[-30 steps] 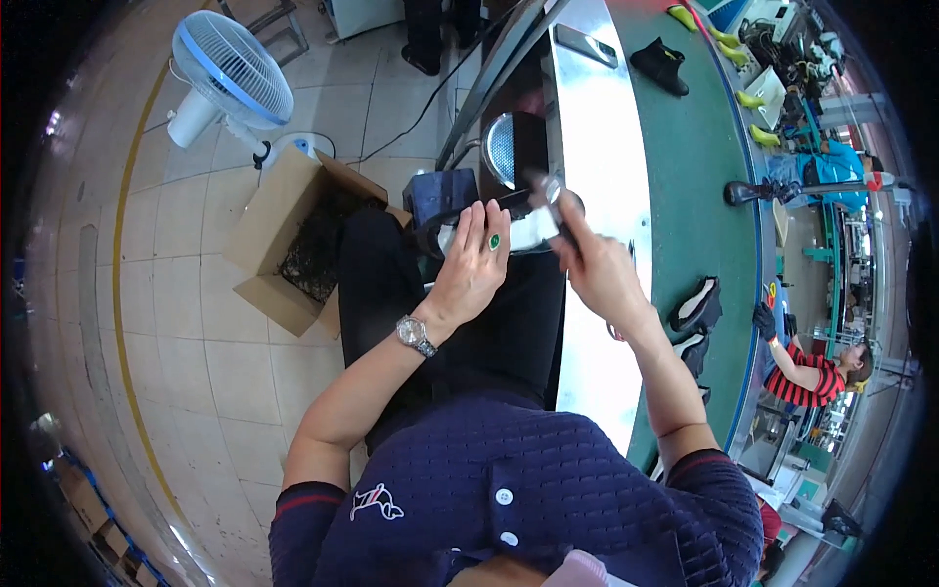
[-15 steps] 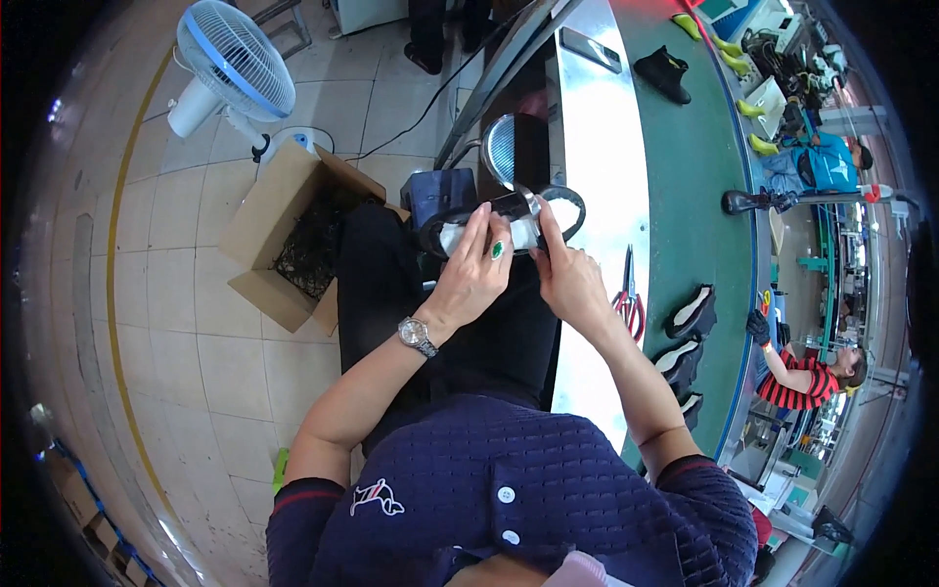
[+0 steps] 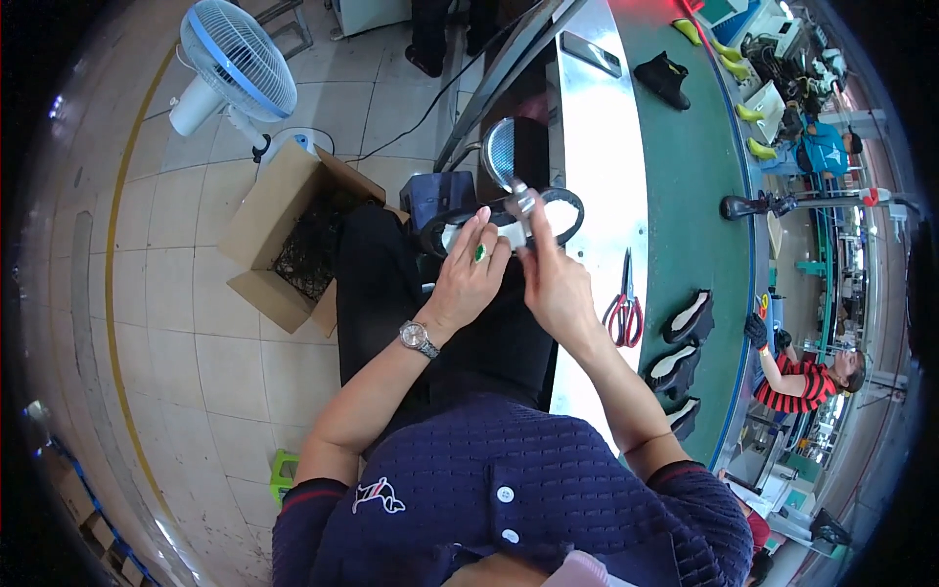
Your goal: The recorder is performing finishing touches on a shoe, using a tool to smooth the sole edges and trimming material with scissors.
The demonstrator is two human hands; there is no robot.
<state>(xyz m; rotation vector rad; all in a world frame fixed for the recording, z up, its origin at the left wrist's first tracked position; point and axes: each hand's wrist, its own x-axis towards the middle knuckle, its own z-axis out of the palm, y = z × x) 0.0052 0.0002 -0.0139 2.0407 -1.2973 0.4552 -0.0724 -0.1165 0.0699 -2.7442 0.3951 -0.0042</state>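
Observation:
Above my lap lies a dark shoe upper (image 3: pixel 561 213), its pale underside facing up and a black edge running around it. My left hand (image 3: pixel 468 264) rests over its left part, fingers bent across it and gripping it. In my right hand (image 3: pixel 559 291) is a short silver metal tool (image 3: pixel 520 202), held over the middle of the shoe; its working end is blurred, so I cannot make out its exact kind. To the right, red-handled scissors (image 3: pixel 626 311) lie on the metal ledge (image 3: pixel 597 157).
Dark shoes (image 3: pixel 691 315) and a black boot (image 3: pixel 664 78) stand on the green conveyor (image 3: pixel 685 215). A phone (image 3: pixel 591 53) sits on the ledge. At left are a cardboard box (image 3: pixel 259 230) of black scraps and a fan (image 3: pixel 238 61). Across the conveyor, a person (image 3: pixel 802 384) wears gloves.
My right hand has shifted a little left and turned, bringing the metal tool over the shoe's middle. My left hand has slid slightly left on the shoe.

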